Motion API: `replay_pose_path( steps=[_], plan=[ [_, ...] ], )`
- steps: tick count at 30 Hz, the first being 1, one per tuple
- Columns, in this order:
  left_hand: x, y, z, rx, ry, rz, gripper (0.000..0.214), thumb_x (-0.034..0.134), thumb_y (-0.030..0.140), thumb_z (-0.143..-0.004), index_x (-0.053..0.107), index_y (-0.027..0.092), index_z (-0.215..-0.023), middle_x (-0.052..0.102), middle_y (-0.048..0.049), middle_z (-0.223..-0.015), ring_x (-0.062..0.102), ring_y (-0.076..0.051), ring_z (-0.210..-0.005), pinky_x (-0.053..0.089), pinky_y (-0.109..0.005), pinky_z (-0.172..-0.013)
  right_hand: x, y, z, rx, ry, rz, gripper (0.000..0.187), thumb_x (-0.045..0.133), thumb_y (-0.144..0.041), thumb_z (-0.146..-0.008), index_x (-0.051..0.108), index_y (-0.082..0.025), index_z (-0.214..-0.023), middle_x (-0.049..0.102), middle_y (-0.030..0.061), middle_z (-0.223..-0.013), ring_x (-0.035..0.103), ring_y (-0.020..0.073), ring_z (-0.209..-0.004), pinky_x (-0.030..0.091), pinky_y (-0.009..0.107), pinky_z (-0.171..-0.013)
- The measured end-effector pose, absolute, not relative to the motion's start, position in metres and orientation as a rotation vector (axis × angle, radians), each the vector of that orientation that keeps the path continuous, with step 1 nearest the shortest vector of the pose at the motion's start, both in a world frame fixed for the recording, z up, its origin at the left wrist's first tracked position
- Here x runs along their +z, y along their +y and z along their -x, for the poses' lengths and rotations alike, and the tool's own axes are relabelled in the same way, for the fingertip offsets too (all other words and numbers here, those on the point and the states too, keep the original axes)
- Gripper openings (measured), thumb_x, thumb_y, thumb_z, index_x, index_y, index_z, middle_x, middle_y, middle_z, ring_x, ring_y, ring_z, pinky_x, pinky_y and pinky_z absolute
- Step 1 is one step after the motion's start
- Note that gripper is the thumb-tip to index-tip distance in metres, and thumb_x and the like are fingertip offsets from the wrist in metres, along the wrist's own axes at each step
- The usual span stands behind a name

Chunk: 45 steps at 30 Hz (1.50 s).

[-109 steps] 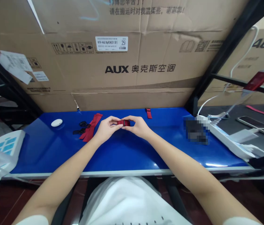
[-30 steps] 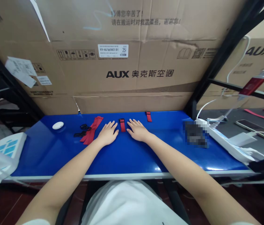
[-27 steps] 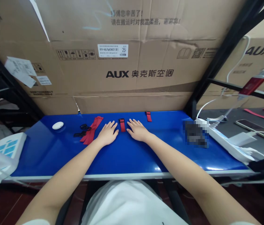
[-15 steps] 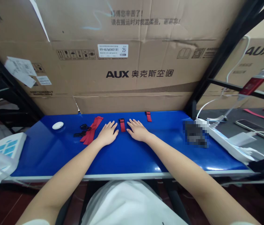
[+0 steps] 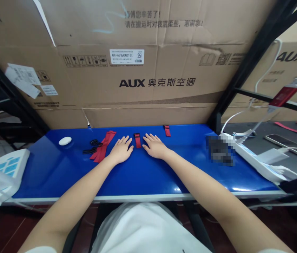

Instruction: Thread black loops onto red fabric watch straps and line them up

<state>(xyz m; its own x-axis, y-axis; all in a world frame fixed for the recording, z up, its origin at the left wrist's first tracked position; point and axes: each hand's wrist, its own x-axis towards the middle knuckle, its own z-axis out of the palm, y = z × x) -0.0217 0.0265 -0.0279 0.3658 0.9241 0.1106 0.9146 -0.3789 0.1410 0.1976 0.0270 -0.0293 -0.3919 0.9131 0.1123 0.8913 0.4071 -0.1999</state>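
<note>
Both hands lie flat on the blue tabletop (image 5: 143,175), fingers stretched out and holding nothing. My left hand (image 5: 121,150) rests just right of a bundle of red straps (image 5: 103,147). Several black plastic buckles (image 5: 95,142) lie against that bundle's left side. Between my two hands sits a short red strap with a black buckle (image 5: 137,140), apart from the fingers of each. My right hand (image 5: 155,146) is to the right of it. Farther back, near the cardboard, lies another short red strap with a black buckle (image 5: 167,131).
A large cardboard box (image 5: 156,95) stands behind the table. On the left are a white round object (image 5: 65,141) and a white power strip (image 5: 11,168). A blurred dark object (image 5: 220,150) and another power strip with cables (image 5: 256,160) lie right, beside a black metal frame (image 5: 218,102).
</note>
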Motion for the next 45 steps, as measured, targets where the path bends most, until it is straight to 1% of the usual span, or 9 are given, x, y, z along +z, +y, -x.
replay_pose_path(
  steps=[10, 15, 18, 21, 24, 27, 36, 41, 45],
  plan=[
    [-0.026, 0.023, 0.019, 0.240, 1.740, -2.562, 0.057, 0.030, 0.047, -0.097, 0.039, 0.018, -0.146, 0.029, -0.0097, -0.158, 0.024, -0.028, -0.146, 0.018, -0.044, -0.118, -0.028, 0.025, -0.197, 0.155, -2.450, 1.598, 0.063, 0.027, -0.047, -0.098, 0.034, -0.013, -0.150, 0.023, 0.0124, -0.159, 0.018, 0.0288, -0.148, 0.014, 0.045, -0.120],
    [-0.008, 0.004, 0.013, 0.399, 2.243, -2.419, 0.053, 0.037, 0.043, -0.094, 0.050, 0.009, -0.132, 0.048, -0.0223, -0.140, 0.040, -0.037, -0.133, 0.035, -0.047, -0.106, -0.022, 0.017, -0.196, 0.065, -2.436, 1.462, 0.063, 0.037, -0.035, -0.096, 0.021, -0.019, -0.154, 0.016, 0.0118, -0.161, 0.024, 0.0309, -0.146, 0.023, 0.047, -0.116],
    [0.011, -0.001, 0.026, 0.405, 2.588, -2.241, 0.052, 0.042, 0.043, -0.092, 0.053, 0.005, -0.125, 0.053, -0.0269, -0.130, 0.042, -0.041, -0.127, 0.040, -0.049, -0.097, -0.020, 0.011, -0.191, -0.005, -2.575, 1.197, 0.056, 0.037, -0.027, -0.095, 0.033, -0.025, -0.151, 0.022, 0.0043, -0.161, 0.024, 0.0278, -0.146, 0.023, 0.045, -0.116],
    [0.026, 0.004, 0.051, 0.159, 2.735, -1.969, 0.062, 0.054, 0.054, -0.084, 0.057, 0.005, -0.122, 0.056, -0.0276, -0.126, 0.047, -0.041, -0.121, 0.045, -0.047, -0.091, -0.020, 0.010, -0.186, 0.002, -2.622, 1.186, 0.050, 0.033, -0.031, -0.097, 0.045, -0.019, -0.144, 0.038, 0.0074, -0.154, 0.034, 0.0255, -0.141, 0.021, 0.044, -0.118],
    [0.035, 0.012, 0.074, -0.056, 2.633, -1.729, 0.061, 0.056, 0.057, -0.082, 0.061, 0.010, -0.119, 0.061, -0.0253, -0.123, 0.055, -0.039, -0.117, 0.048, -0.043, -0.086, -0.021, 0.017, -0.189, -0.002, -2.558, 1.387, 0.053, 0.032, -0.036, -0.098, 0.048, -0.010, -0.141, 0.041, 0.0139, -0.151, 0.039, 0.0268, -0.139, 0.020, 0.043, -0.118],
    [0.039, 0.016, 0.084, -0.102, 2.536, -1.703, 0.051, 0.054, 0.055, -0.083, 0.065, 0.015, -0.114, 0.066, -0.0220, -0.118, 0.062, -0.037, -0.110, 0.050, -0.042, -0.081, -0.020, 0.029, -0.206, 0.055, -2.476, 1.661, 0.057, 0.032, -0.037, -0.097, 0.046, -0.005, -0.141, 0.035, 0.0175, -0.153, 0.034, 0.0296, -0.142, 0.023, 0.043, -0.117],
    [0.035, 0.018, 0.087, 0.008, 2.531, -1.819, 0.042, 0.060, 0.043, -0.081, 0.064, 0.014, -0.111, 0.069, -0.0212, -0.109, 0.066, -0.037, -0.103, 0.053, -0.041, -0.075, -0.015, 0.059, -0.263, 0.185, -2.123, 2.206, 0.059, 0.035, -0.030, -0.092, 0.039, -0.005, -0.145, 0.026, 0.0181, -0.157, 0.022, 0.0309, -0.146, 0.016, 0.053, -0.117],
    [0.020, 0.014, 0.064, 0.233, 2.314, -2.165, 0.026, 0.051, 0.028, -0.088, 0.062, 0.019, -0.109, 0.070, -0.0137, -0.102, 0.067, -0.031, -0.096, 0.051, -0.039, -0.077, -0.010, 0.047, -0.250, -0.033, -2.201, 1.892, 0.060, 0.049, -0.029, -0.086, 0.044, -0.008, -0.142, 0.033, 0.0177, -0.154, 0.025, 0.0340, -0.144, 0.018, 0.049, -0.117],
    [0.009, 0.001, 0.026, 0.407, 1.927, -2.504, 0.024, 0.045, 0.027, -0.093, 0.064, 0.025, -0.107, 0.067, -0.0074, -0.110, 0.063, -0.025, -0.104, 0.049, -0.034, -0.085, -0.009, 0.023, -0.210, -0.005, -2.367, 1.398, 0.062, 0.055, -0.029, -0.084, 0.043, -0.014, -0.143, 0.034, 0.0146, -0.154, 0.024, 0.0298, -0.144, 0.017, 0.046, -0.117]
  ],
)
